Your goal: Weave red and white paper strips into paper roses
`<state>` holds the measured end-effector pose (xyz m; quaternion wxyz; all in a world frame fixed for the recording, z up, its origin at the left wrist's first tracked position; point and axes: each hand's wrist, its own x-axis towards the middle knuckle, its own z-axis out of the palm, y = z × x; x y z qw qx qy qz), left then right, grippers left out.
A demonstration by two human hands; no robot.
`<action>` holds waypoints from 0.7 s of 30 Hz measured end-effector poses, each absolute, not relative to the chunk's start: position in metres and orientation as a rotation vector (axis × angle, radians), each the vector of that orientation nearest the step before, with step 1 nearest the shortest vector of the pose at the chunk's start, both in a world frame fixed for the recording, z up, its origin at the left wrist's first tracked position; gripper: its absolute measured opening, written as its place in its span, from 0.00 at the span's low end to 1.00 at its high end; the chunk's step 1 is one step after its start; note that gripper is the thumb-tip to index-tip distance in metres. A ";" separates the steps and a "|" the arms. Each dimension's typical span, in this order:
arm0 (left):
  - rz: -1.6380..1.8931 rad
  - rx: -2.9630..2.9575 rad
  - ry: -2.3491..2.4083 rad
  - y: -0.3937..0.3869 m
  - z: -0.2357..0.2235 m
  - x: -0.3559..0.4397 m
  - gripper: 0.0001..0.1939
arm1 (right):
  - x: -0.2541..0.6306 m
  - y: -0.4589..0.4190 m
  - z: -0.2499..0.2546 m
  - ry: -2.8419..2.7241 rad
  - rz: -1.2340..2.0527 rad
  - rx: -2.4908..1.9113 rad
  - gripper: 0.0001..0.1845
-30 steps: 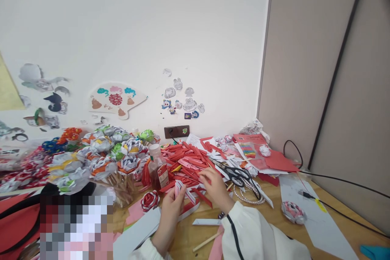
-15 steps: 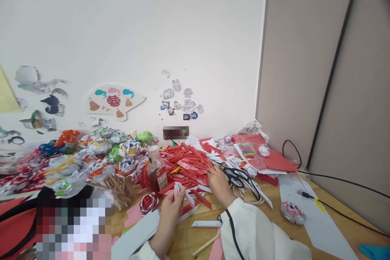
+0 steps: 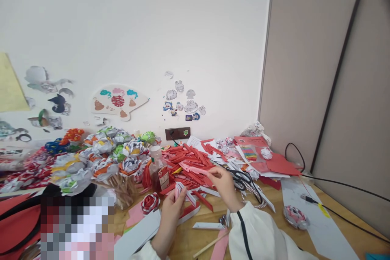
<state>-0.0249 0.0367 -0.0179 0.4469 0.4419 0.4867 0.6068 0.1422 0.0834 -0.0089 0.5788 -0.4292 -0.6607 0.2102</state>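
Note:
My left hand (image 3: 171, 210) is closed on a small bundle of folded red-and-white paper strips (image 3: 180, 189), held upright above the wooden table (image 3: 274, 215). My right hand (image 3: 224, 185) pinches one pink-red folded strip (image 3: 195, 169), lifted just over the heap of red folded strips (image 3: 185, 161). Black-handled scissors (image 3: 241, 177) lie right beside my right hand. A rolled red-and-white paper rose (image 3: 150, 202) lies left of my left hand.
A small bottle (image 3: 158, 169) stands by the heap. Many paper flowers on sticks (image 3: 103, 158) fill the left. Red sheets (image 3: 274, 160), a bead string (image 3: 254, 195), another paper rose (image 3: 295, 216) and black cables (image 3: 341, 180) lie right. A wooden stick (image 3: 210, 245) lies near me.
My right hand has come up off the red heap with one strip pinched in its fingers. The left hand has stayed where it was with its bundle.

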 end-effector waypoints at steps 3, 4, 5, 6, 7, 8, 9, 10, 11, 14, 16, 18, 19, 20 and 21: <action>1.512 1.103 1.178 0.036 -0.017 -0.025 0.27 | 0.117 0.070 -0.015 -1.549 0.653 -0.932 0.09; 1.519 1.106 1.169 0.035 -0.016 -0.026 0.27 | 0.110 0.066 -0.017 -1.547 0.687 -0.917 0.08; 1.527 1.108 1.160 0.035 -0.016 -0.026 0.27 | 0.104 0.062 -0.018 -1.543 0.712 -0.907 0.08; 1.535 1.108 1.151 0.034 -0.016 -0.027 0.26 | 0.100 0.059 -0.019 -1.539 0.729 -0.898 0.09; 1.541 1.108 1.144 0.034 -0.016 -0.027 0.26 | 0.098 0.057 -0.019 -1.538 0.745 -0.884 0.09; 1.545 1.108 1.137 0.034 -0.017 -0.027 0.26 | 0.097 0.055 -0.018 -1.539 0.760 -0.859 0.09; 1.548 1.108 1.131 0.034 -0.017 -0.028 0.25 | 0.098 0.054 -0.017 -1.543 0.772 -0.829 0.08; 1.550 1.107 1.126 0.034 -0.017 -0.028 0.25 | 0.099 0.053 -0.016 -1.550 0.779 -0.799 0.08; 1.552 1.106 1.121 0.034 -0.017 -0.029 0.25 | 0.100 0.052 -0.015 -1.561 0.780 -0.775 0.07; 1.561 1.101 1.110 0.034 -0.016 -0.030 0.24 | 0.104 0.049 -0.012 -1.611 0.739 -0.759 0.06; 1.567 1.097 1.109 0.033 -0.014 -0.030 0.24 | 0.105 0.048 -0.010 -1.668 0.692 -0.761 0.06; 1.572 1.097 1.115 0.031 -0.013 -0.030 0.23 | 0.106 0.047 -0.009 -1.726 0.650 -0.753 0.05; 1.576 1.098 1.120 0.031 -0.012 -0.030 0.23 | 0.106 0.047 -0.010 -1.754 0.637 -0.743 0.05; 1.580 1.099 1.127 0.030 -0.012 -0.030 0.23 | 0.106 0.047 -0.011 -1.778 0.632 -0.728 0.06; 1.584 1.100 1.135 0.030 -0.012 -0.029 0.23 | 0.106 0.047 -0.011 -1.797 0.632 -0.710 0.06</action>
